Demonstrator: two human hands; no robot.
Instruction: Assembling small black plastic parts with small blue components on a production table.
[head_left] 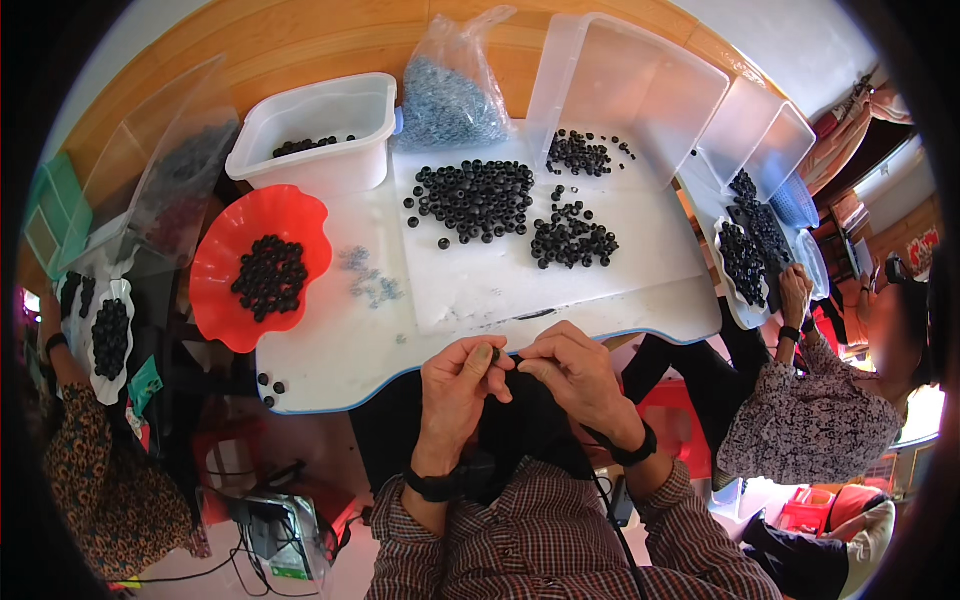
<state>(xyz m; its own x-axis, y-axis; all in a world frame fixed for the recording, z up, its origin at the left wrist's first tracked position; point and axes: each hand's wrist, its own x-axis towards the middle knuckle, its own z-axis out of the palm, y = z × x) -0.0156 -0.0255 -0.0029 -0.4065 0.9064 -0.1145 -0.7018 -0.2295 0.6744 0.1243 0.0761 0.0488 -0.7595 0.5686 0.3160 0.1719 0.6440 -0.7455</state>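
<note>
Close together above my lap, just in front of the table's near edge, are both my hands. My left hand [452,390] pinches a small black round piece [497,354] between thumb and fingers. Facing it, the fingertips of my right hand [580,378] are closed on another tiny dark piece [517,361], mostly covered by the fingers. On the white board beyond lies a large pile of black ring-shaped pieces [475,200]. To its right are a pile of smaller black pieces [575,242] and a further pile [578,154] by a tipped clear bin [630,90].
A red scalloped bowl [215,255] of black pieces stands left, beside scattered pale-blue bits [370,280]. Behind are a white tub [345,168] and a bag of blue-grey bits [455,105]. Co-workers sit at the right [820,420] and left [100,470]. Cables [250,560] lie lower left.
</note>
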